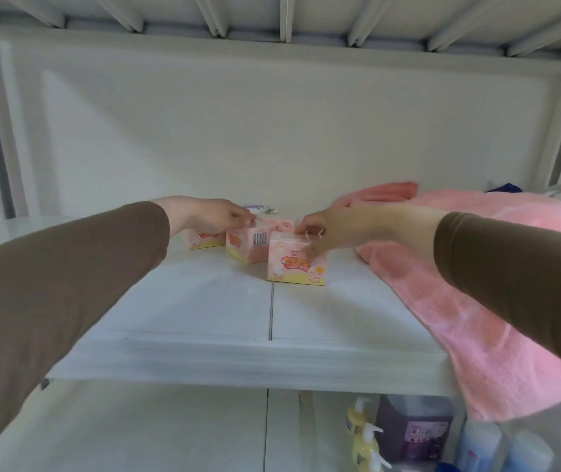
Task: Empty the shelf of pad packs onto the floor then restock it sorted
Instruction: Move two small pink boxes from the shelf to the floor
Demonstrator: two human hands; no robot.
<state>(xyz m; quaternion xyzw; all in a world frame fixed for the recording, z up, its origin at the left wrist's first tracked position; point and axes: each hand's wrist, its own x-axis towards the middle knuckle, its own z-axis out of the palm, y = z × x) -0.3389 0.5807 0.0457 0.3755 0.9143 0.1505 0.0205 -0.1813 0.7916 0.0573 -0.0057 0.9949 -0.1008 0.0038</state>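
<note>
A storeroom or shop: white metal shelving (pixel 245 356), soap pump bottles (pixel 362 437) stocked below.

Shelf (pixel 204 301) had 4 pink pad packs (pixel 295 264), 1 pink towel (pixel 476 301); below: approx. 3 yellow pump bottles (pixel 362 441), 1 purple jug (pixel 418 430).

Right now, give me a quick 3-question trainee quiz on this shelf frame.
1. True or false: the right hand grips the top of the nearest pink pack.
2. What lies to the right of the packs on the shelf?
A. a pink towel
B. a cardboard box
C. a metal basket
3. Which pack does the left hand touch: the barcode pack or the nearest one?

Key
1. True; its fingers pinch the top edge.
2. A: the pink towel hangs over the shelf's front edge.
3. The barcode pack.
</note>
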